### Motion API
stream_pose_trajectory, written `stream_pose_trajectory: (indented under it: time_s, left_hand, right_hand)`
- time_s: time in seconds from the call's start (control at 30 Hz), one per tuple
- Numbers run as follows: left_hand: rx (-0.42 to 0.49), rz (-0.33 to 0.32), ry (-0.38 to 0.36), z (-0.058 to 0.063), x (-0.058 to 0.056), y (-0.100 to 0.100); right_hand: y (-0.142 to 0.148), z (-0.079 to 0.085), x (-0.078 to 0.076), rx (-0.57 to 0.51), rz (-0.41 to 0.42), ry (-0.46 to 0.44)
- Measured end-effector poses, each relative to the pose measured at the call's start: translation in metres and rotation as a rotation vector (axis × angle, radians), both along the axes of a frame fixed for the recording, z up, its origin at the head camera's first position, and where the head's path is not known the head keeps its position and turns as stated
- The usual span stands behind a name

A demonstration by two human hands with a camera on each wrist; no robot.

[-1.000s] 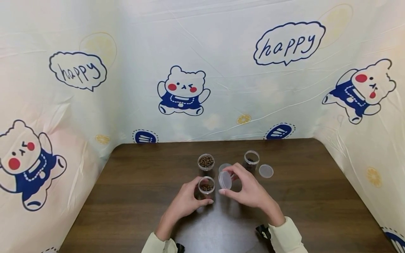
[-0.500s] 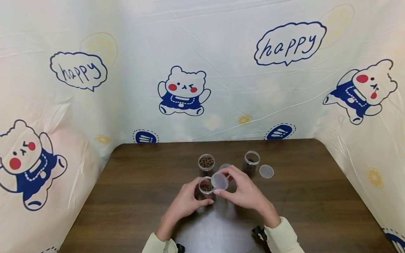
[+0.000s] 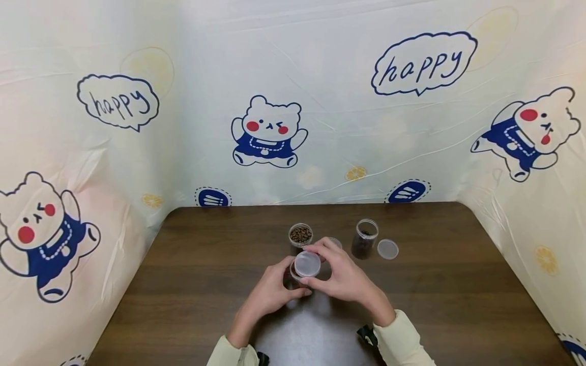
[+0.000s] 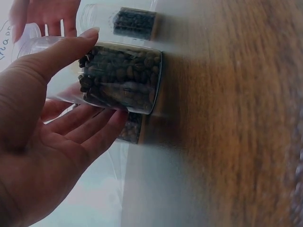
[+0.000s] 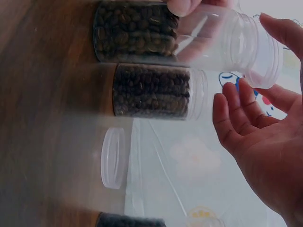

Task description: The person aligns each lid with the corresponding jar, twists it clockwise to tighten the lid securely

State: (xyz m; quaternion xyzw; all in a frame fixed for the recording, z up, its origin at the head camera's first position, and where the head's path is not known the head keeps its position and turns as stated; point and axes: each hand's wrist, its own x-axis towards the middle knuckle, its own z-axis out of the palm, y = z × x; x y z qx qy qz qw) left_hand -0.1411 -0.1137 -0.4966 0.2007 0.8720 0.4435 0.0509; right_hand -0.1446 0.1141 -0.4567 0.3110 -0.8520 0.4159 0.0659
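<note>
A clear screw-top jar [image 4: 120, 78], about half full of coffee beans, stands upright on the table. My left hand [image 3: 271, 291] grips its side, thumb at the front and fingers round the back. Over the mouth of this jar, my right hand [image 3: 343, 278] pinches a translucent lid [image 3: 307, 264] between thumb and fingers. The lid sits right at the rim, slightly tilted and off to one side, and covers most of the opening in the head view. In the right wrist view the lid overlaps the threaded neck [image 5: 244, 42].
Behind the held jar stands a fuller open jar of coffee beans [image 3: 300, 235]. An open jar with dark contents [image 3: 363, 245] is at the back right, a loose lid [image 3: 388, 249] beside it. Another lid [image 5: 113, 158] lies on the table [image 3: 206, 264], partly hidden by my right hand in the head view.
My right hand has moved left with the lid, from beside the jar to over its mouth, and the lid has turned flatter. The left hand keeps its grip on the jar.
</note>
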Motion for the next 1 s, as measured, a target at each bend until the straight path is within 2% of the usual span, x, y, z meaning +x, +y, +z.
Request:
stream_pose_trajectory:
  time_s: [0.27, 0.57, 1.0]
  left_hand:
    - [0.01, -0.001, -0.002, 0.0006, 0.0011, 0.0006]
    - [0.019, 0.001, 0.008, 0.0006, 0.0009, -0.0004]
    - [0.036, -0.012, -0.003, -0.0001, 0.0004, -0.0008]
  right_hand:
    - [-0.0051, -0.0053, -0.0005, -0.031, 0.01, 0.023]
    - [-0.0081, -0.0034, -0.0009, -0.014, 0.032, 0.012]
    - [-0.0092, -0.0063, -0.0019, -0.016, 0.014, -0.004]
